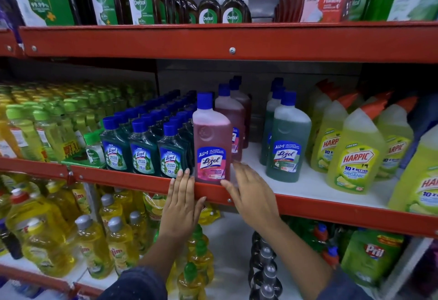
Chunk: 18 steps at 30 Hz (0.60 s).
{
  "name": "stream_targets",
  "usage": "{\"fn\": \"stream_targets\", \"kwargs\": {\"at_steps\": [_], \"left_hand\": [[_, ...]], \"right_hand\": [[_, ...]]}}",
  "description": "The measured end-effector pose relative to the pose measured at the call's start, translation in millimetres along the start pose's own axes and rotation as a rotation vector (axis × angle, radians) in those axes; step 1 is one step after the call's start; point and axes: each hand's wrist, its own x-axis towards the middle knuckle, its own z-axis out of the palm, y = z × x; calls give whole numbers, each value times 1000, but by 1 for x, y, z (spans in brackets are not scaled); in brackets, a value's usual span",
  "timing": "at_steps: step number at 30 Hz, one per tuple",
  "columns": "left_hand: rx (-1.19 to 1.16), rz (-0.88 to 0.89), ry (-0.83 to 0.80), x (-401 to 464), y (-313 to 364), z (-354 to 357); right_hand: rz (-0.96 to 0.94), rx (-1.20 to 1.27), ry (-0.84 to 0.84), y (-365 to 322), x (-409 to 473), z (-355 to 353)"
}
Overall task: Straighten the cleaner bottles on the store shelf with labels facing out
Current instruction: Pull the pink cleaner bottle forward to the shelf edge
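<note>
A pink Lizol cleaner bottle (pixel 211 138) with a blue cap stands upright at the front lip of the red middle shelf (pixel 132 181), its label facing out. My left hand (pixel 181 201) lies flat over the shelf lip just left of the bottle's base, fingers straight. To the right of the base, my right hand (pixel 248 189) is open, its fingertips close to the bottle, holding nothing. More pink bottles (pixel 233 119) line up behind it. A green Lizol bottle (pixel 288 140) stands to the right, label out.
Small dark-green Lizol bottles (pixel 144 150) pack the shelf to the left. Yellow Harpic bottles (pixel 358 155) fill the right. Dettol bottles (pixel 208 5) stand on the shelf above. Yellow dish-liquid bottles (pixel 94 240) and Pril packs (pixel 374 254) sit below.
</note>
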Motion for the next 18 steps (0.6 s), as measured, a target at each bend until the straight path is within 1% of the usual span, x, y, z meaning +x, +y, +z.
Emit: {"fn": "stream_targets", "kwargs": {"at_steps": [3, 7, 14, 16, 18], "left_hand": [[8, -2, -2, 1, 1, -2], [-1, -25, -4, 0, 3, 0], [-18, -36, -25, -2, 1, 3], [-27, -38, -24, -2, 1, 2], [-31, -33, -18, -2, 2, 1]], "right_hand": [[-70, -238, 96, 20, -18, -3], [-38, -294, 136, 53, -37, -19], [113, -168, 221, 97, -27, -56], [150, -67, 195, 107, -10, -64], [199, 108, 137, 120, 8, -68]]}}
